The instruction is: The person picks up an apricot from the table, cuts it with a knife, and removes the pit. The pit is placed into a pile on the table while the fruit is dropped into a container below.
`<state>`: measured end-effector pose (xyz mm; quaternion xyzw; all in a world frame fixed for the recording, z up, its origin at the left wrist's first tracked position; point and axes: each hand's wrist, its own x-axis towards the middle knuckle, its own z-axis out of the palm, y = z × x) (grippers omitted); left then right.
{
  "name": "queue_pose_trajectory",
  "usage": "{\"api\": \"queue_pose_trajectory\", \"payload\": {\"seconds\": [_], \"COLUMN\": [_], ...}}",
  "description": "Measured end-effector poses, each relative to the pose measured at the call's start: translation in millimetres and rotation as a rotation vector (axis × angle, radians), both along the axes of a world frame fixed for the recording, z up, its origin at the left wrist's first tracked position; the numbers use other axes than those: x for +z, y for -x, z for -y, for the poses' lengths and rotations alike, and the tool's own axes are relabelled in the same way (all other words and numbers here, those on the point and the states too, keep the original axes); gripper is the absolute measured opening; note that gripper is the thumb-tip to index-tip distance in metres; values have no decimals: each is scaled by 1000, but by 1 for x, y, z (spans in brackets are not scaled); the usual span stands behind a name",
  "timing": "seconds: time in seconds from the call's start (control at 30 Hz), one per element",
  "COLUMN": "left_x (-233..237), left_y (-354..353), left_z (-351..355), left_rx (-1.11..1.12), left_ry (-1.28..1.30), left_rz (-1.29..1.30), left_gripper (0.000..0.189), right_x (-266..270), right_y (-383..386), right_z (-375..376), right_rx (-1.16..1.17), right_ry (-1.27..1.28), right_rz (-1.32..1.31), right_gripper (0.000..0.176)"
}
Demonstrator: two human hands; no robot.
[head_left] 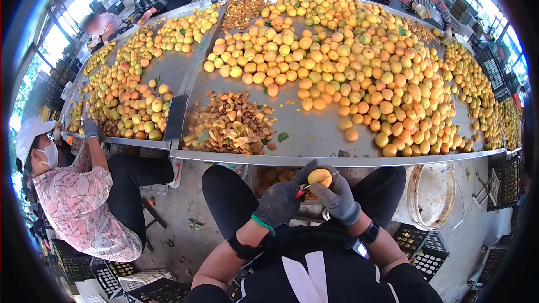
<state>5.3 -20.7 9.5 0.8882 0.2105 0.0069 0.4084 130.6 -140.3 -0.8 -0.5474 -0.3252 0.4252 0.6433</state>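
Note:
Above my lap, at the table's near edge, my two gloved hands are together. My left hand (279, 199), in a dark glove with a green cuff, is closed around the red handle of a small knife (301, 193). The thin blade lies against a yellow-orange apricot (319, 177). My right hand (341, 197), in a grey glove, grips this apricot from the right and below. Fingertips of my left hand also reach the fruit's left side. How deep the blade sits is too small to tell.
A metal sorting table (224, 85) bears many apricots (387, 78) and a pile of pits and scraps (230, 126). A white bucket (431, 196) stands right of my knees. Black crates (421, 249) are on the floor. A person in a pink top (84, 207) sits at left; others work across the table.

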Motion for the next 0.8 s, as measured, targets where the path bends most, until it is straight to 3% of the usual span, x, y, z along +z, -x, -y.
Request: {"api": "queue_pose_trajectory", "payload": {"seconds": [0.17, 0.23, 0.37, 0.43, 0.47, 0.53, 0.63, 0.77, 0.8], "left_x": [-19, -19, -32, -20, -17, -13, -28, -31, -55], "left_y": [-5, -7, -14, -19, -20, -23, -16, -4, 2], "left_z": [-2, -4, -16, -19, -20, -21, -25, -31, -36], "left_rx": [2, 9, -25, -22, -24, 54, -10, -52, -26], "left_ry": [84, 185, 98, 69, 69, 115, 148, 86, -39], "left_rz": [6, 20, 140, -71, -72, -93, 135, -15, 57], "left_gripper": [70, 67, 66, 64, 64, 56, 45, 40, 37], "right_x": [-13, -20, -27, -24, -30, -38, -21, -44, -49], "right_y": [4, 3, 10, 4, -1, -11, -9, -19, -23], "right_z": [-1, 0, -6, -7, -5, -6, -5, 6, 10], "right_rx": [-85, -70, -105, 10, 8, 89, 21, 9, 65], "right_ry": [-77, -56, -109, -80, -80, -38, 43, 17, 200], "right_rz": [4, -4, 84, -274, -275, -545, -543, -617, -532], "right_gripper": [26, 32, 42, 49, 49, 49, 43, 39, 40]}}
